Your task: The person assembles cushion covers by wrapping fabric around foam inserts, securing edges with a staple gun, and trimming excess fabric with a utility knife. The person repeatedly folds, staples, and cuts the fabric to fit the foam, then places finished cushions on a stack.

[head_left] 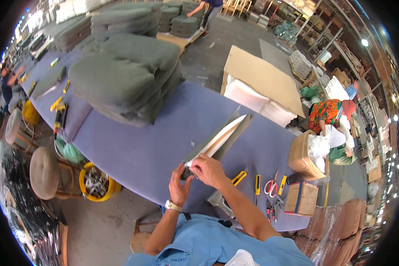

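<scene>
A thin panel [224, 138] stands tilted on the blue-covered table, seen nearly edge-on. Dark grey-green fabric wraps its sides, with white padding and a brown board edge showing between. At the panel's near corner, my left hand [180, 186] pinches the fabric from the left, fingers closed. My right hand [208, 169] is beside it, its fingers gripping the same corner's fabric edge. A grey staple gun [219, 203] lies partly hidden under my right forearm. Close by rest a yellow utility knife [239, 178] and red-handled scissors [270, 188].
Stacked grey-green cushions [124, 77] stand on the table's far left. A small cardboard box [300, 198] and pliers [268, 211] lie near right. A carton of white stuffing [309, 155] and a co-worker [327, 114] are beyond the right edge. A yellow bucket [115, 188] stands below left.
</scene>
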Motion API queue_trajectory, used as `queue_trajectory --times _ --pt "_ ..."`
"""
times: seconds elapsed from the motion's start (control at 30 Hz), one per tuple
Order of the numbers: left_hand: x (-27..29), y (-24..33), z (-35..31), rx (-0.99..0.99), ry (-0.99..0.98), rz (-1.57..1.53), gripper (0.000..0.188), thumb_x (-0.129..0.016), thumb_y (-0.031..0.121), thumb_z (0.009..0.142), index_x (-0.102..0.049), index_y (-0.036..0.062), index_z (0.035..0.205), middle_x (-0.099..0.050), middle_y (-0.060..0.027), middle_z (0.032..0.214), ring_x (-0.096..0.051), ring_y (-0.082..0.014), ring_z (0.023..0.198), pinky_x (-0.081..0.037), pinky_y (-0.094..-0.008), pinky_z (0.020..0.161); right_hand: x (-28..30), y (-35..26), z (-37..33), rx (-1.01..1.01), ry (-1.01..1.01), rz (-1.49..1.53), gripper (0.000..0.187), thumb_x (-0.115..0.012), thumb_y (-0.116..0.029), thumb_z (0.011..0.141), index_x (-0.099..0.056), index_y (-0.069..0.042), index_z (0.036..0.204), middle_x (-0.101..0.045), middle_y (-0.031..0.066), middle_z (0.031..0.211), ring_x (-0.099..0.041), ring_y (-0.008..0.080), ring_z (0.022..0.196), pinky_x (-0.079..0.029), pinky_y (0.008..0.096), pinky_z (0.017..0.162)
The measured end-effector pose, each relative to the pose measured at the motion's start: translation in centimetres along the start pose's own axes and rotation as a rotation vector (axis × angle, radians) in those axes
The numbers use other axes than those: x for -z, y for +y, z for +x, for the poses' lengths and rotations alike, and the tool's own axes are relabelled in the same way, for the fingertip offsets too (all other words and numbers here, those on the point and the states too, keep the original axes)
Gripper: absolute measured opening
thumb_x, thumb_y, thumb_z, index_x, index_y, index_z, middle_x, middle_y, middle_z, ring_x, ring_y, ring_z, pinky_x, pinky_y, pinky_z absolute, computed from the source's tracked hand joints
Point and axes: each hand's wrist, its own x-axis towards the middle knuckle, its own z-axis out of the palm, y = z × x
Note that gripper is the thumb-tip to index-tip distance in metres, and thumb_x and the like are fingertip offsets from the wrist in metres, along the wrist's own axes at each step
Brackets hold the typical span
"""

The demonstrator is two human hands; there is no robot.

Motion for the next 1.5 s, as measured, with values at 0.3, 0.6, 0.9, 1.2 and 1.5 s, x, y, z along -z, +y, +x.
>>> queue_trajectory --times 0.3,0.6,0.9,1.2,1.5 --pt "0.5 -0.2 -0.2 -0.040 -0.074 0.045 0.055 -0.081 0.013 0.086 -0.056 0.0025 0.134 -0.062 -0.0195 0.140 -0.061 -0.0378 0.129 -0.052 -0.0449 0.105 1.3 -2.1 0.0 -0.169 -0.004 -0.076 0.023 -0.070 -0.031 0.094 -0.065 -0.008 0.095 -0.066 0.0087 0.096 -0.069 0.0333 0.088 -0.055 0.0462 0.074" --pt "0.7 0.3 -0.4 -0.025 -0.092 0.132 0.057 -0.081 0.017 0.085 -0.057 0.0037 0.136 -0.062 -0.0177 0.141 -0.062 -0.0366 0.127 -0.057 -0.0423 0.098 -1.1 -0.9 -0.9 -0.134 0.013 -0.047 0.026 -0.073 -0.031 0.091 -0.065 -0.007 0.088 -0.068 0.0106 0.091 -0.069 0.0335 0.088 -0.055 0.0464 0.074" --pt "0.6 -1.8 1.3 -0.164 -0.118 0.162 0.059 -0.077 0.017 0.089 -0.055 0.0017 0.142 -0.065 -0.0207 0.135 -0.068 -0.0374 0.116 -0.058 -0.0431 0.092 -1.0 -0.8 -0.3 -0.190 0.103 -0.033 0.031 -0.074 -0.036 0.088 -0.067 -0.006 0.090 -0.069 0.0135 0.091 -0.069 0.0354 0.086 -0.054 0.0479 0.074" --pt "3.1 -5.5 3.5 0.052 -0.337 -0.096 0.054 -0.073 0.017 0.095 -0.056 -0.0036 0.143 -0.069 -0.0197 0.129 -0.069 -0.0243 0.106 -0.057 -0.0376 0.089 -4.9 -3.9 2.4 -0.329 0.072 -0.157 0.015 -0.073 -0.025 0.074 -0.076 -0.013 0.082 -0.074 0.0100 0.082 -0.073 0.0333 0.081 -0.057 0.0487 0.062" --pt "9.3 -10.1 6.6 -0.123 -0.495 -0.043 0.050 -0.070 0.020 0.098 -0.056 -0.0047 0.140 -0.065 -0.0206 0.129 -0.067 -0.0350 0.114 -0.058 -0.0433 0.094 -11.3 -7.9 4.9 -0.576 0.271 -0.096 0.030 -0.077 -0.031 0.076 -0.080 -0.002 0.084 -0.075 0.0168 0.081 -0.075 0.0351 0.079 -0.058 0.0472 0.062"
